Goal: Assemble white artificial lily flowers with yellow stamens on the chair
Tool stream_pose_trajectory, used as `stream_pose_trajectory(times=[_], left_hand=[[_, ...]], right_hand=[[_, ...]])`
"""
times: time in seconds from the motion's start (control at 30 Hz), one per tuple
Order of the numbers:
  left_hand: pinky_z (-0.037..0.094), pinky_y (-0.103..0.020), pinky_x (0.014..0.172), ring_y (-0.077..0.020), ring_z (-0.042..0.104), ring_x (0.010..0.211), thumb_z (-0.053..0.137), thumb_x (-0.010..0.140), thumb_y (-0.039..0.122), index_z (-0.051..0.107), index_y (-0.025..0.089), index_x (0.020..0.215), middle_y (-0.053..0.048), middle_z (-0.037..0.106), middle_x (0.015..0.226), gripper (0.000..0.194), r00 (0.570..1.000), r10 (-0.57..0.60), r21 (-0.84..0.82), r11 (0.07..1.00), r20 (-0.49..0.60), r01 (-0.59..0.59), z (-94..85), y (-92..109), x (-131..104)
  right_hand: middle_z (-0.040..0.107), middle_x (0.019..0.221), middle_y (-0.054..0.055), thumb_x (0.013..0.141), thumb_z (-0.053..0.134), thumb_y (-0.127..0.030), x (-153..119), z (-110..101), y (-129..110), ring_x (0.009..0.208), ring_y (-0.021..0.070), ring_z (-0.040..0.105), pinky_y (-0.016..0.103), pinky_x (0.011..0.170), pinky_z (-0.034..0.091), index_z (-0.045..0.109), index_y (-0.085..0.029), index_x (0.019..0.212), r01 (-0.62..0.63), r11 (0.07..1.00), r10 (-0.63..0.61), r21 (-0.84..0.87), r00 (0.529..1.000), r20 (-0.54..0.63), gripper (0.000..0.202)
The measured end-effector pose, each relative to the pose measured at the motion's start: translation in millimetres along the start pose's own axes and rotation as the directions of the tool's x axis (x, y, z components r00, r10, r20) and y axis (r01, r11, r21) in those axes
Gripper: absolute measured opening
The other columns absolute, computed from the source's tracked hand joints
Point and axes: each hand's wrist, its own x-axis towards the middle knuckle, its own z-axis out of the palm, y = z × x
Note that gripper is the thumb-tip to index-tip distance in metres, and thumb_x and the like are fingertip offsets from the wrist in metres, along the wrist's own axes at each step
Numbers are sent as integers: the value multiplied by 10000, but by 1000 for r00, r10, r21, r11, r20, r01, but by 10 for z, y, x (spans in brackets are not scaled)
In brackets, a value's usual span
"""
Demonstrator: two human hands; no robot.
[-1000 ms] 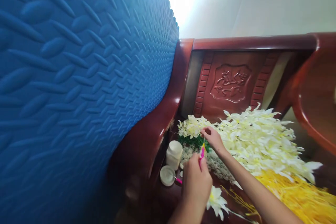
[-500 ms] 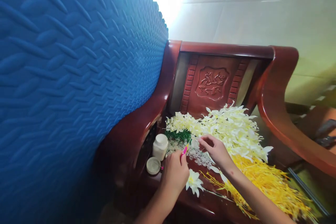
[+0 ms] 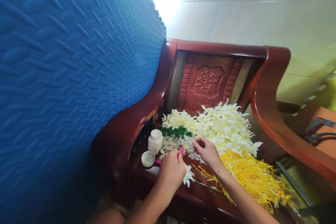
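My left hand [image 3: 172, 169] is closed around a slim pink tool [image 3: 181, 152]; one end shows above the fingers, the other towards the white lid. A small yellow piece [image 3: 184, 149] shows at the tool's upper end. Opposite it, my right hand [image 3: 206, 150] has thumb and forefinger pinched at a pale white petal piece [image 3: 188, 141], which nearly touches the yellow tip. Beneath my hands lie clear plastic rings [image 3: 172, 144] in a loose pile. A white artificial flower [image 3: 188, 175] rests by my left hand, partly covered by it.
A white jar [image 3: 155, 142] stands beside its round lid [image 3: 148, 159] on the wooden seat [image 3: 210, 197]. White flower petals [image 3: 223, 126] are heaped at the back, with green pieces [image 3: 178, 132] beside them. Yellow strands [image 3: 252, 178] lie right. A blue textured mat [image 3: 78, 59] rises left.
The view has shifted slightly, so everything sits further left. My right fingers and the white petal piece have come closer to the tool's tip. The left hand keeps its grip.
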Motion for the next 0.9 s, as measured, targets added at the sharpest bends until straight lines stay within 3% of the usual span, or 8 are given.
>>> stream_pose_trajectory(times=[0.33, 0.5, 0.6, 0.8, 0.9], left_hand=[[235, -312, 597, -234, 620, 741, 387, 912, 200, 653, 150, 817, -123, 695, 793, 287, 1000, -28, -21, 999, 4, 28, 83, 42, -19], [256, -297, 605, -218, 594, 722, 376, 923, 211, 608, 163, 805, -97, 669, 764, 265, 1000, -21, -84, 996, -10, 20, 119, 36, -24], [290, -270, 609, -186, 569, 697, 368, 937, 236, 580, 175, 821, -61, 646, 753, 249, 1000, 4, -222, 975, -19, -8, 134, 25, -17], [330, -227, 594, -136, 521, 626, 385, 939, 266, 535, 184, 749, 12, 552, 643, 256, 993, 115, -467, 878, -13, -108, 146, 42, -26], [346, -222, 596, -132, 528, 635, 405, 933, 267, 577, 177, 781, 8, 579, 673, 247, 984, 181, -519, 840, -2, -156, 142, 77, -69]], right_hand=[[632, 629, 8, 773, 593, -467, -73, -45, 72, 591, 175, 560, 288, 600, 431, 599, -206, 715, 24, 1000, -24, 6, 1000, -4, 268], [624, 663, -4, 815, 578, -479, -205, -76, -71, 624, 168, 559, 274, 617, 426, 622, -210, 773, 81, 997, -82, 18, 992, 100, 276], [658, 777, 10, 841, 575, -478, -298, -108, -176, 715, 174, 588, 271, 679, 438, 646, -215, 827, 162, 985, -169, 53, 972, 162, 272], [615, 761, 19, 857, 536, -542, -388, -174, -276, 748, 182, 559, 271, 719, 443, 640, -201, 873, 110, 964, -96, 243, 993, -69, 357], [630, 859, 40, 830, 592, -521, -414, -198, -276, 824, 195, 560, 270, 751, 440, 652, -196, 874, 126, 947, -100, 294, 990, -103, 333]])
